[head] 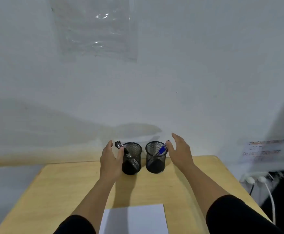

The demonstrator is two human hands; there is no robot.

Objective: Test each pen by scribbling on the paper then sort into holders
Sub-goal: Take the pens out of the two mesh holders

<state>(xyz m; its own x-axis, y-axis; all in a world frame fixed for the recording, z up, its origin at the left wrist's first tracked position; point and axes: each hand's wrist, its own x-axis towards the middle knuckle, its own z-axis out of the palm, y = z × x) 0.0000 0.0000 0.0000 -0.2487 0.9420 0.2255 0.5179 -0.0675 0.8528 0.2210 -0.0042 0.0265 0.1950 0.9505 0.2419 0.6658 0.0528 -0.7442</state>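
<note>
Two black mesh holders stand side by side at the far edge of the wooden table (180,188). The left holder (132,158) carries dark pens (121,146) leaning out over its left rim (how many is hard to make out). The right holder (155,157) holds a blue pen (162,150). The left hand (110,162) is spread, its thumb touching the left holder's side. The right hand (180,152) is spread beside the right holder; whether it touches is unclear. White paper (133,218) lies at the near edge, cut off by the frame's bottom.
</note>
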